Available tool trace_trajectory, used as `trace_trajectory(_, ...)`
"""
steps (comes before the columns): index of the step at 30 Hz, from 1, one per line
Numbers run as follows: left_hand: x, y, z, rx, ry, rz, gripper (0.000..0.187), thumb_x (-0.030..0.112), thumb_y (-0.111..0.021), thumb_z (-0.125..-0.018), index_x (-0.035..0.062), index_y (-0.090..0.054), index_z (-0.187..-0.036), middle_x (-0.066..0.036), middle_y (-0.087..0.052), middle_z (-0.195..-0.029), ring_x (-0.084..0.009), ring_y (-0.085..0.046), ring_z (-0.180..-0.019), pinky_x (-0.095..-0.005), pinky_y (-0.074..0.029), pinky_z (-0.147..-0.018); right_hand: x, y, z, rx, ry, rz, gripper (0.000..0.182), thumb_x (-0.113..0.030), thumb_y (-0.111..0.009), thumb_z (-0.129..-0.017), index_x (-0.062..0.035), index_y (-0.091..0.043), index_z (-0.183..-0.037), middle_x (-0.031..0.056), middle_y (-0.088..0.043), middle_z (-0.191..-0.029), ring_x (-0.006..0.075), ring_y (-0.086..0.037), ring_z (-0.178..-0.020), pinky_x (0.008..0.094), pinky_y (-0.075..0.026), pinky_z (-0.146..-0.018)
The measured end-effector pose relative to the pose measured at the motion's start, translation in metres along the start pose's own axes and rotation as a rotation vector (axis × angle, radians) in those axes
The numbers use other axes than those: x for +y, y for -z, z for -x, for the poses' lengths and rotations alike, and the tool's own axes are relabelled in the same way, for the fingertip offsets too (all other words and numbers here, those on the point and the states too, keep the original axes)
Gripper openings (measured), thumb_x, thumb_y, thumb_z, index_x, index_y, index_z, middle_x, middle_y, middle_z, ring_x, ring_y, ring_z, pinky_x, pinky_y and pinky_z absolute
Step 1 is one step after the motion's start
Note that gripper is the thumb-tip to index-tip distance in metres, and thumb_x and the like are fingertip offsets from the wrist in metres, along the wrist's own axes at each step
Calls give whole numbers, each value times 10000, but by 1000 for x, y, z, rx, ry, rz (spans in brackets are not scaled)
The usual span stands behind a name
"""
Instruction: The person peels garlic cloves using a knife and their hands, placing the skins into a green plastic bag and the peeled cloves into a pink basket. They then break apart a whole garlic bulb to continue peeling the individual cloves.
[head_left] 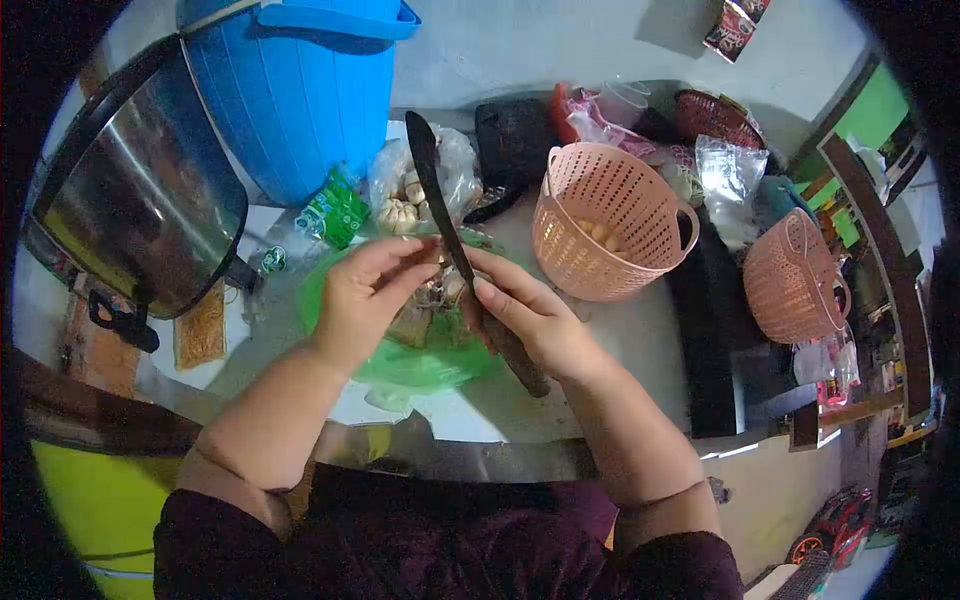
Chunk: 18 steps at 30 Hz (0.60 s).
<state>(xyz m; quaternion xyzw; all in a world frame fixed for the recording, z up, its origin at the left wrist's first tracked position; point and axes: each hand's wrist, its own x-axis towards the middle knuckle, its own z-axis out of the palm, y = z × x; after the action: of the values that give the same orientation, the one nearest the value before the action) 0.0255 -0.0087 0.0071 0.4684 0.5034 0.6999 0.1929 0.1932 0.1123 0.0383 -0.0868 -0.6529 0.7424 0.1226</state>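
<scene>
Right hand clasps dark knife, blade upward; left fingertips pinch small piece, likely garlic, above green bag; probably peeling step; next move calls for loosening skin, edge clear of fingertips; garlic bulbs beyond.

Forearms: both reach forward, elbows bent.
My left hand: fingertips pinched.
My right hand: closed, thumb up.
</scene>
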Motion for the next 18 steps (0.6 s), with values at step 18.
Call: trace_trajectory(18,0,8,-1,-26,111,10,323,-127,-573,-828,-13,-603,-1128,-70,-654,-1082,-147,-627,-977,-282,-504,-886,-9,-4,5,-67,62,130,471,-188,-469,-1000,-116,-354,-1451,-26,-452,-803,65,-411,-706,209,-356,-622)
